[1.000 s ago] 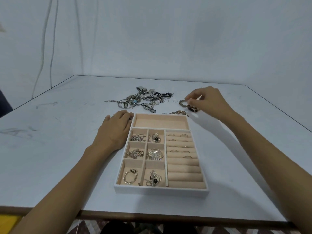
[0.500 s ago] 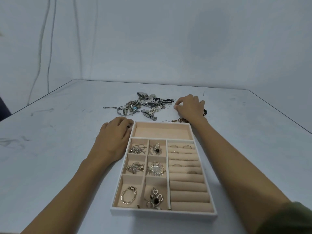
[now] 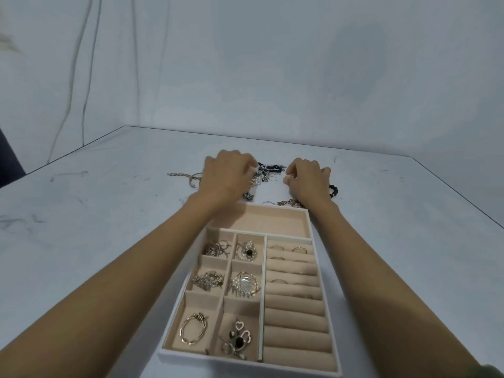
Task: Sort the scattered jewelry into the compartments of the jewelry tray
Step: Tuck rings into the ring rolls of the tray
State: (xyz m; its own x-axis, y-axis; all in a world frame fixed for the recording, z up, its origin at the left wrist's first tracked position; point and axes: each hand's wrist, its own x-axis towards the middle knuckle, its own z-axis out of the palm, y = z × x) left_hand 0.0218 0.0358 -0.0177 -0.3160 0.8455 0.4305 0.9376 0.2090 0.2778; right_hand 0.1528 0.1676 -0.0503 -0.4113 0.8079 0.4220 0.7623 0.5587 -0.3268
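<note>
Left hand (image 3: 227,177) lies knuckles-up on the scattered jewelry (image 3: 268,173) just beyond the jewelry tray's (image 3: 231,361) far edge, its fingers curled down. I can't tell if it grips anything. Right hand (image 3: 306,180) sits past the tray's far right corner, its fingers curled likewise and its grip hidden from me.

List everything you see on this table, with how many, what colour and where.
jewelry tray: one, white with beige lining, near table edge
brooches and pieces: six lots, silver and gold, one per small left compartment
rings: several, gold and silver, far ring rolls on the tray's right side
loose jewelry pile: count unclear, silver and dark, beyond tray
beaded bracelet: one, dark, beside right hand
chain: one, gold, by tray's far edge
table: one, pale grey
left hand: on pile
right hand: right of pile
</note>
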